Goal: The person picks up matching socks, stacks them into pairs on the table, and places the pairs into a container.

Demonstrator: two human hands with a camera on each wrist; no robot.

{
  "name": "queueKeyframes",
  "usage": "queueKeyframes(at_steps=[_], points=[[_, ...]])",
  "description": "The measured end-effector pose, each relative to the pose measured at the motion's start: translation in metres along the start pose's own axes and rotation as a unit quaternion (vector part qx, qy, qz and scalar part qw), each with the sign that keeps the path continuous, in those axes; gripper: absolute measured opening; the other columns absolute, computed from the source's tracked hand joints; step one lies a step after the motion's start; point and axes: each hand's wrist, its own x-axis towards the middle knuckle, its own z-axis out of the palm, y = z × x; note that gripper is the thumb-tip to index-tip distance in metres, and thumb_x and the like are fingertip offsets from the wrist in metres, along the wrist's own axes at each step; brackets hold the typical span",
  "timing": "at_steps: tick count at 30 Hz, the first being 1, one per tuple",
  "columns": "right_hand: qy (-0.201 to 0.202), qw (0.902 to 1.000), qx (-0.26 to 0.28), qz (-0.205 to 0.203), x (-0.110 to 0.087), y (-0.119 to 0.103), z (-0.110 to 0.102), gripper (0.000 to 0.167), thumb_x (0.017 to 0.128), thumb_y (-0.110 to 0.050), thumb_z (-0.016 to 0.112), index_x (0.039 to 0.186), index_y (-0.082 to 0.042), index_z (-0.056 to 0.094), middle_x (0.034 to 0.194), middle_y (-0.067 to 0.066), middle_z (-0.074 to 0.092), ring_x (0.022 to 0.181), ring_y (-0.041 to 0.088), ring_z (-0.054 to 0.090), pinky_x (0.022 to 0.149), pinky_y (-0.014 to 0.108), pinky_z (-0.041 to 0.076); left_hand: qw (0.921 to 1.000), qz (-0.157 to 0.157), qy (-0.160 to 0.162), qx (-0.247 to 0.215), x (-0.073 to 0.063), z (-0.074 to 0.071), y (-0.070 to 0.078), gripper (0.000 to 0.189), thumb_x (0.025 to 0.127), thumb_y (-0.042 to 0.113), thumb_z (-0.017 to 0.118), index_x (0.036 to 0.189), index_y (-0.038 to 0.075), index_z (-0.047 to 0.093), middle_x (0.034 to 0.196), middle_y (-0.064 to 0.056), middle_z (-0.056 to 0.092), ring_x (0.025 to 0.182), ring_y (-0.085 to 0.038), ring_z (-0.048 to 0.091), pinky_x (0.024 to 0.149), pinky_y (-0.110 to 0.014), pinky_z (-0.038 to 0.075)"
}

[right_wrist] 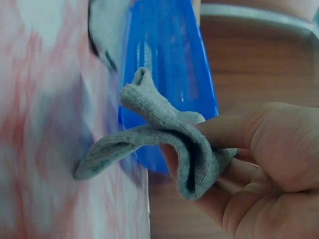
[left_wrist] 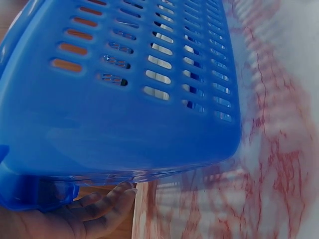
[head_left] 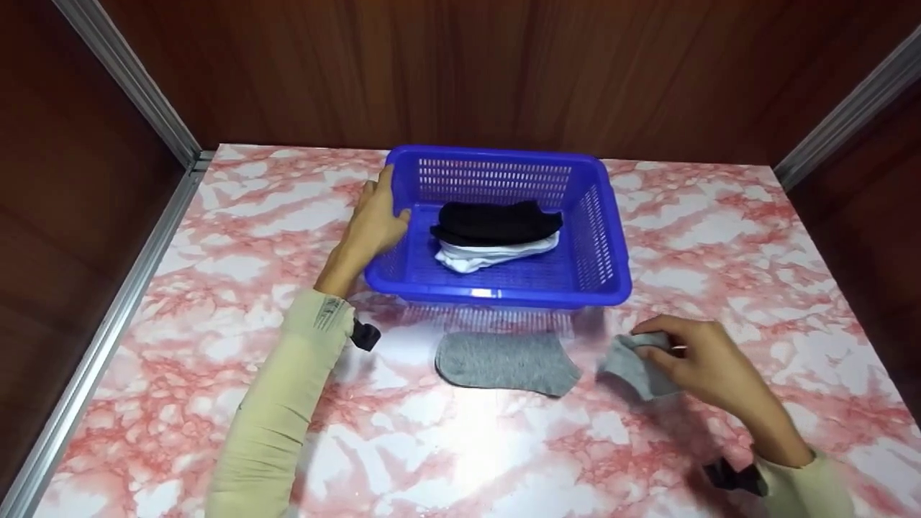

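My left hand [head_left: 372, 224] is at the left side of a blue plastic basket [head_left: 496, 296], its thumb over the rim and its fingers along the outside. Inside the basket, black socks [head_left: 500, 223] lie over white socks [head_left: 464, 260]. One grey sock [head_left: 507, 362] is laid flat in front of the basket. To its right, my right hand [head_left: 709, 363] pinches another grey sock [head_left: 633, 367] between thumb and fingers. In the right wrist view that grey sock [right_wrist: 164, 119] hangs folded and bent, with a loose end close over the table.
A red-and-white marbled tabletop [head_left: 237, 338] lies under everything. Behind the basket rises a brown wood-grain panel [head_left: 460, 72]. Further panels with metal edge strips [head_left: 108, 360] stand at the left and right sides.
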Motion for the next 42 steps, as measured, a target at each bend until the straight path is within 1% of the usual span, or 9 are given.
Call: queueKeyframes(at_steps=[10,15,20,24,27,29,34,38,42], points=[[-0.056,0.9956,0.050,-0.057,0.011,-0.029,0.032,0.022,0.090,0.000,0.077,0.105,-0.015,0.079,0.094,-0.001,0.079,0.083,0.000,0.066,0.077,0.023,0.062,0.9999,-0.006,-0.013,0.008,0.000,-0.002,0.002,0.081,0.103,0.019,0.060,0.169,0.010,0.014,0.162,-0.033,0.032,0.151,-0.045,0.037,0.128,-0.054,0.032],[-0.081,0.9923,0.060,-0.071,0.014,-0.044,0.041,0.019,0.092,-0.001,0.076,0.106,-0.013,0.078,0.096,0.000,0.079,0.084,0.001,0.067,0.075,0.023,0.062,0.9993,0.011,0.027,0.023,-0.003,-0.008,0.011,0.079,0.103,0.033,0.065,0.165,0.004,0.026,0.157,-0.032,0.034,0.147,-0.049,0.032,0.128,-0.055,0.028],[-0.074,0.9903,0.074,-0.091,0.018,-0.057,0.048,0.015,0.093,-0.004,0.077,0.106,-0.012,0.077,0.094,0.000,0.078,0.082,0.001,0.065,0.072,0.025,0.062,0.9882,0.098,0.114,0.027,-0.025,-0.015,0.036,0.061,0.101,0.034,0.068,0.150,0.002,0.052,0.149,-0.027,0.043,0.141,-0.045,0.032,0.122,-0.055,0.027],[-0.061,0.9881,0.100,-0.100,0.020,-0.064,0.056,0.015,0.093,-0.007,0.078,0.106,-0.013,0.077,0.092,-0.001,0.076,0.077,0.000,0.062,0.068,0.024,0.059,0.9521,0.259,0.161,0.023,-0.057,-0.010,0.064,0.037,0.101,0.025,0.070,0.128,0.000,0.067,0.132,-0.023,0.060,0.129,-0.041,0.049,0.114,-0.052,0.040],[-0.052,0.9845,0.131,-0.104,0.019,-0.067,0.062,0.015,0.093,-0.010,0.079,0.107,-0.014,0.076,0.089,-0.002,0.073,0.072,0.000,0.056,0.063,0.022,0.053,0.9241,0.367,0.106,0.010,-0.092,0.003,0.081,0.025,0.102,0.017,0.067,0.120,0.000,0.070,0.119,-0.017,0.070,0.116,-0.034,0.063,0.107,-0.044,0.051],[-0.055,0.9794,0.165,-0.102,0.019,-0.068,0.065,0.015,0.095,-0.011,0.078,0.109,-0.014,0.075,0.089,-0.001,0.072,0.070,0.000,0.054,0.060,0.020,0.049,0.9196,0.392,0.019,-0.006,-0.115,0.016,0.087,0.025,0.104,0.017,0.063,0.123,0.002,0.070,0.118,-0.012,0.073,0.112,-0.027,0.068,0.103,-0.036,0.056],[-0.075,0.9564,0.271,-0.078,0.018,-0.072,0.069,0.014,0.097,0.000,0.069,0.110,-0.006,0.069,0.097,0.005,0.068,0.074,0.003,0.057,0.062,0.021,0.050,0.9335,0.311,-0.171,-0.053,-0.151,0.051,0.078,0.036,0.109,0.030,0.056,0.136,0.007,0.064,0.128,-0.009,0.073,0.116,-0.021,0.070,0.104,-0.034,0.058],[-0.092,0.9351,0.338,-0.055,0.018,-0.075,0.073,0.014,0.094,0.011,0.060,0.105,0.003,0.062,0.097,0.005,0.060,0.074,0.003,0.054,0.062,0.020,0.048,0.9369,0.227,-0.246,-0.102,-0.158,0.073,0.063,0.041,0.111,0.035,0.050,0.142,0.011,0.062,0.130,-0.007,0.073,0.114,-0.019,0.070,0.104,-0.036,0.057],[-0.098,0.9246,0.366,-0.035,0.019,-0.073,0.079,0.013,0.091,0.012,0.056,0.102,0.006,0.059,0.096,0.004,0.057,0.074,0.003,0.052,0.062,0.020,0.046,0.9245,0.208,-0.297,-0.117,-0.160,0.088,0.050,0.038,0.110,0.027,0.053,0.142,0.011,0.062,0.124,-0.007,0.075,0.108,-0.015,0.070,0.098,-0.027,0.057]])
